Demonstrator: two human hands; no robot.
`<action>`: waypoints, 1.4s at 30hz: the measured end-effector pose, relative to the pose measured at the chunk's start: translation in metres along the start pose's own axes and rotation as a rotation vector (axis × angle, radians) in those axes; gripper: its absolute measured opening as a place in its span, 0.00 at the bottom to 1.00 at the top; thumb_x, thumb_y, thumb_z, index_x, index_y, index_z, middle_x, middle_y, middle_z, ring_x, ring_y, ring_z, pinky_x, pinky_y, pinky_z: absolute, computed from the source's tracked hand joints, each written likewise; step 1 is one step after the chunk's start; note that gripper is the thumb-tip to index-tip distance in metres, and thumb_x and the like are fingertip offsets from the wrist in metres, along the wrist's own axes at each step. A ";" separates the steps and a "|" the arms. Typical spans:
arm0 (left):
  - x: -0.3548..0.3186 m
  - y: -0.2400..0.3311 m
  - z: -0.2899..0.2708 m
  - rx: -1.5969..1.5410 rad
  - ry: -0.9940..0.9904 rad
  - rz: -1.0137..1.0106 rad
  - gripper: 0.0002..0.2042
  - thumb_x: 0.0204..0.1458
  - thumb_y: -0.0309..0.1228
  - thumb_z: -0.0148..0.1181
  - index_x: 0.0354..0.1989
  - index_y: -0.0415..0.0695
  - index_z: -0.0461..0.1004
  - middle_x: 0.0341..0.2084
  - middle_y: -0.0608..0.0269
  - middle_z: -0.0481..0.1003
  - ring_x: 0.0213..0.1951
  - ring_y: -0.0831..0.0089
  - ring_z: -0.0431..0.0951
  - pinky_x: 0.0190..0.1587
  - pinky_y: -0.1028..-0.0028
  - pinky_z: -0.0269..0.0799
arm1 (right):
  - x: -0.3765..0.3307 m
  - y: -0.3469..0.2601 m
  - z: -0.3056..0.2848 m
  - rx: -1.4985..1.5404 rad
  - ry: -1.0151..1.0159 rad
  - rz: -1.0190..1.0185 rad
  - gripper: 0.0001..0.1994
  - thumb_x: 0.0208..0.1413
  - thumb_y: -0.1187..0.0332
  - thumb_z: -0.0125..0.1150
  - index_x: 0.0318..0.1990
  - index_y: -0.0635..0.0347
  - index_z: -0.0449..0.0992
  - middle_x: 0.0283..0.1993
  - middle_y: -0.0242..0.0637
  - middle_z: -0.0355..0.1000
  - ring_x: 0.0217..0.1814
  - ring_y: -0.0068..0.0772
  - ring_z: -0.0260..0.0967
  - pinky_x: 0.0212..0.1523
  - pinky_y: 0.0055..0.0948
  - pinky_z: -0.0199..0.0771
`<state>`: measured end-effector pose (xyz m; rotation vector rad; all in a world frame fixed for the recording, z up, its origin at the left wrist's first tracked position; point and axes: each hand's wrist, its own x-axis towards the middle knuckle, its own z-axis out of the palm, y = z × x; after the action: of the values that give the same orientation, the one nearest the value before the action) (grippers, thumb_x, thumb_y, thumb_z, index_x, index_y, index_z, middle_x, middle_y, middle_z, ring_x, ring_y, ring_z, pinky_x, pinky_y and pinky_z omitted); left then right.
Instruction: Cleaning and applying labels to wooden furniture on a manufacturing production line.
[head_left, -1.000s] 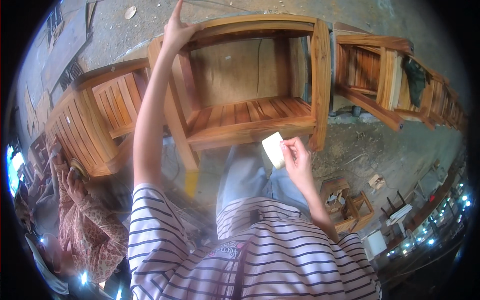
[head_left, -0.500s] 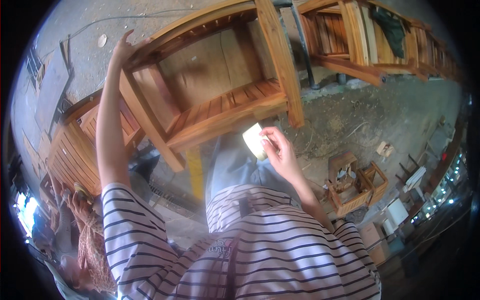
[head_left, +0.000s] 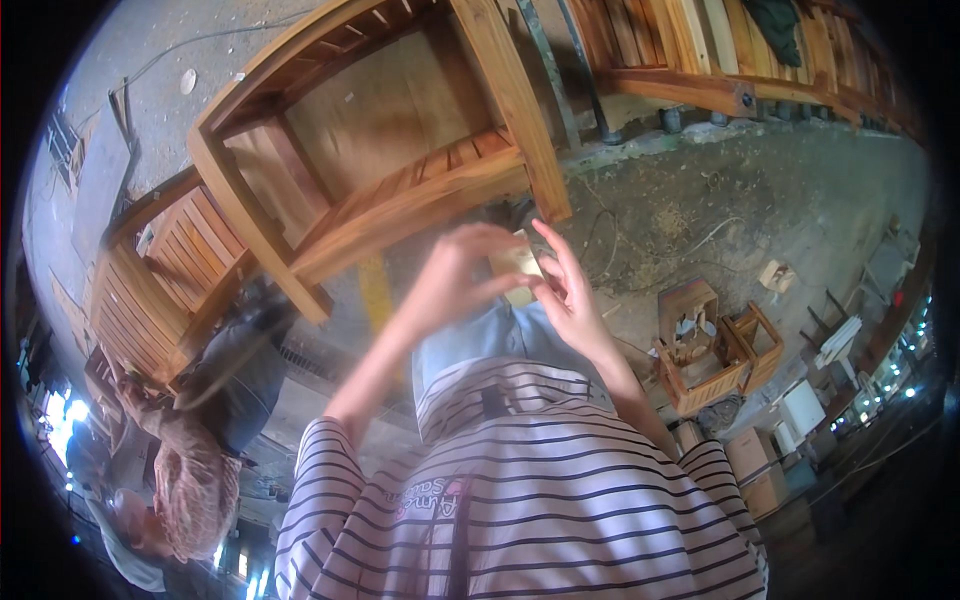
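Observation:
In front of my waist, a small pale cream pad [head_left: 518, 268] is between my two hands. My right hand [head_left: 572, 290] holds it at its right side, index finger raised and apart. My left hand [head_left: 455, 275], smeared by motion, reaches over the pad's left side with thumb and fingers curved around it. I cannot tell whether it grips the pad. Just beyond the hands stands a wooden slatted bench [head_left: 410, 215], which neither hand touches.
Another slatted wooden piece [head_left: 150, 300] stands at left, near a crouching person in patterned clothing [head_left: 195, 490]. More wooden furniture [head_left: 690, 90] with a dark green cloth [head_left: 773, 30] lines the far right. Small wooden frames [head_left: 705, 350] sit on the concrete floor [head_left: 680, 215] at right.
My left hand has left the bench's upper left corner and come down to the pad. The bench appears further left and higher in view. My right hand still holds the pad.

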<state>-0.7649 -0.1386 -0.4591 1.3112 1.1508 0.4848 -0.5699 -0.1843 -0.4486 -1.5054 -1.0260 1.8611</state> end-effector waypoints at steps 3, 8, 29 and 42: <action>-0.015 -0.004 0.050 -0.025 0.132 -0.027 0.14 0.44 0.29 0.72 0.41 0.41 0.82 0.40 0.54 0.78 0.43 0.63 0.80 0.47 0.68 0.74 | -0.018 0.011 -0.017 -0.036 -0.030 0.010 0.29 0.61 0.78 0.50 0.70 0.57 0.53 0.29 0.30 0.61 0.31 0.18 0.59 0.36 0.18 0.62; -0.027 0.000 0.095 -0.003 0.231 -0.081 0.07 0.44 0.24 0.70 0.33 0.40 0.83 0.35 0.57 0.79 0.38 0.64 0.80 0.42 0.70 0.73 | -0.044 0.027 -0.037 -0.039 -0.068 0.026 0.29 0.61 0.78 0.51 0.69 0.58 0.54 0.30 0.30 0.63 0.33 0.18 0.60 0.37 0.18 0.63; -0.018 0.009 0.212 -0.188 0.460 -0.123 0.04 0.50 0.24 0.64 0.31 0.37 0.78 0.31 0.53 0.76 0.36 0.59 0.77 0.41 0.67 0.70 | -0.096 0.075 -0.084 -0.279 0.387 -0.043 0.06 0.61 0.72 0.58 0.37 0.66 0.71 0.19 0.37 0.66 0.18 0.21 0.62 0.20 0.25 0.59; 0.015 -0.002 0.127 -0.196 0.980 -0.243 0.10 0.53 0.35 0.66 0.32 0.40 0.80 0.36 0.61 0.76 0.46 0.68 0.72 0.50 0.68 0.65 | -0.172 0.092 -0.113 -0.165 0.576 -0.008 0.04 0.62 0.75 0.57 0.38 0.68 0.71 0.29 0.36 0.74 0.30 0.17 0.69 0.29 0.18 0.68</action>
<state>-0.6510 -0.1894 -0.4858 0.7174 1.9680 1.0859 -0.4140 -0.3470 -0.4366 -1.9678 -0.9095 1.2318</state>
